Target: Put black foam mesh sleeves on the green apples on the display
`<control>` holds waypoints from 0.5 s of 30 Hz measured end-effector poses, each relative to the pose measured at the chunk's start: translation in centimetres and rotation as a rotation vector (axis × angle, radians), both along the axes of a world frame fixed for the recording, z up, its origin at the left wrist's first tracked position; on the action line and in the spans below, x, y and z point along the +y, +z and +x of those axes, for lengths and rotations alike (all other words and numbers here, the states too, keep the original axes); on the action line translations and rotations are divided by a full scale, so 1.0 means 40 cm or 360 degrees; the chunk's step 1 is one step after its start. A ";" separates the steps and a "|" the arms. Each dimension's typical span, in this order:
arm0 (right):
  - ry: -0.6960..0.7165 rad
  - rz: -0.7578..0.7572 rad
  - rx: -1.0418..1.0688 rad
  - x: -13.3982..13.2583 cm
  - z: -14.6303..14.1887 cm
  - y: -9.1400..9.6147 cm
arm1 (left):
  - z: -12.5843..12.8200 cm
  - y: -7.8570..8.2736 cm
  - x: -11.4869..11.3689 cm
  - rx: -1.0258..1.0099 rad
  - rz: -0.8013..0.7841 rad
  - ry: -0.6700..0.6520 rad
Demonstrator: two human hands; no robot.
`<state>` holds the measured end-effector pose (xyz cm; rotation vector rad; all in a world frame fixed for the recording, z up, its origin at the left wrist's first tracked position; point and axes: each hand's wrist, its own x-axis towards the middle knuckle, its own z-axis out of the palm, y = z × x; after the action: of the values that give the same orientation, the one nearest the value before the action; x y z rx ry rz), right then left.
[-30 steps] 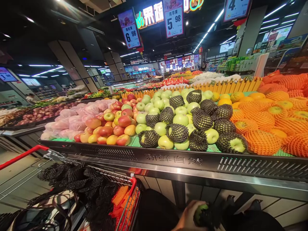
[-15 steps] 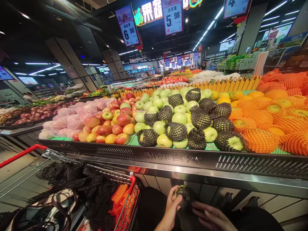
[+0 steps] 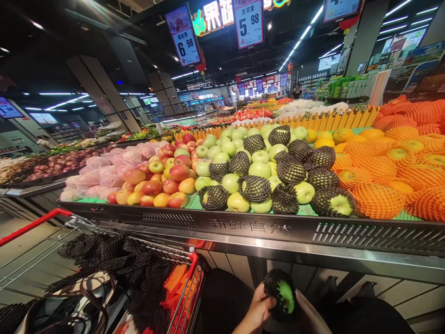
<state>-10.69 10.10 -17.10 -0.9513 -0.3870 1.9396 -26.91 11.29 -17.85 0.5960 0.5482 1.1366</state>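
Low at the bottom edge, both my hands hold one green apple (image 3: 285,296) wrapped in a black foam net (image 3: 274,284). My left hand (image 3: 259,310) curls round its left side. My right hand (image 3: 309,315) cups it from the right and below; only part of it shows. The apple is held below the front rail of the fruit display (image 3: 250,227). On the display lie several green apples (image 3: 261,170), some bare, some in black nets (image 3: 255,188).
Left of me stands a red shopping cart (image 3: 189,264) holding a heap of black nets (image 3: 118,260) and orange nets (image 3: 175,283). Red-yellow apples (image 3: 167,181) lie left of the green ones, orange-netted fruit (image 3: 378,197) right. Price signs (image 3: 248,23) hang overhead.
The netted apple came up from the bottom edge into both hands. It has since turned so its green skin faces me, and the hands sit slightly lower and more to the right.
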 end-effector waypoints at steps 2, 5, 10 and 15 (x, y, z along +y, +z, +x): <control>-0.0041 0.0066 0.0000 0.000 0.001 0.011 | 0.002 0.002 -0.001 -0.0010 -0.0027 0.0040; -0.0084 0.0106 -0.0017 0.002 0.016 0.011 | -0.007 -0.012 -0.001 -0.0045 -0.0170 0.0108; 0.0012 0.0023 -0.0018 -0.011 0.019 -0.011 | -0.025 -0.022 0.004 -0.0230 -0.0527 0.0130; 0.0402 0.0338 0.0056 -0.025 -0.020 -0.001 | -0.023 0.008 0.007 -0.0326 -0.0583 0.0098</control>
<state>-11.51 9.08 -17.13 -0.7579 -0.7062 2.0878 -27.82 11.56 -17.53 0.1456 0.5824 1.1056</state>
